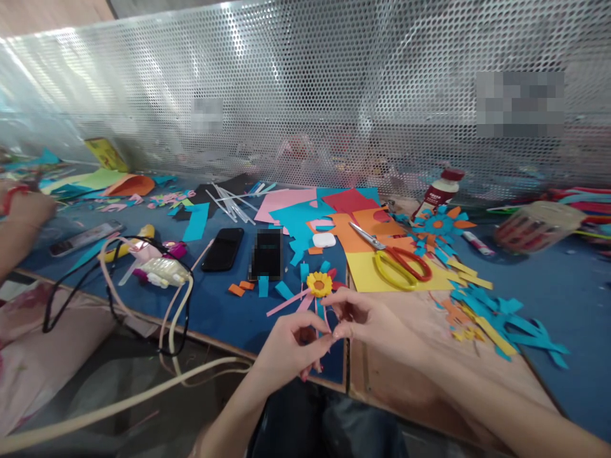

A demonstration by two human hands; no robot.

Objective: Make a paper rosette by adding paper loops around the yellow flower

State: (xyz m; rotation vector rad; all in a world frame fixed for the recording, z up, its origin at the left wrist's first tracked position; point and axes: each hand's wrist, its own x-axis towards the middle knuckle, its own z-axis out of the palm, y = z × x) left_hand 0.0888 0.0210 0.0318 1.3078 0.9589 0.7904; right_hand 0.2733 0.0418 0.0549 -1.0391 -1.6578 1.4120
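- Far left, another person's arm [21,219] rests on the worktop [217,312], well apart from the work.
- A black cord [111,299] and a pale cord [174,318] loop over the near edge, left of both hands and not touching them.
- A dark phone [223,249] lies flat further back, clear of the hands.
- The left hand [291,348] is closed in a pinch, thumb against fingers, on the lower end of the flower [319,284].
- The flower's yellow head sits just beyond the fingertips. Its long axis runs from the head straight back toward the person, and pink and blue strips fan out below the head.
- The right hand [365,321] meets the left at the same spot, fingertips pinched on the same lower end. Both hands are equally near, one on each side of the axis.
- Scissors [401,262] lie on yellow paper [370,275], just beyond the right hand, blades pointing away and left.
- A glue bottle [442,189] leans behind a second, blue-and-orange flower [438,224].
- Blue scraps [503,318] litter the worktop right of the right forearm.
- A plastic tub [539,226] stands far right.
- Nothing lies between the hands and the flower.
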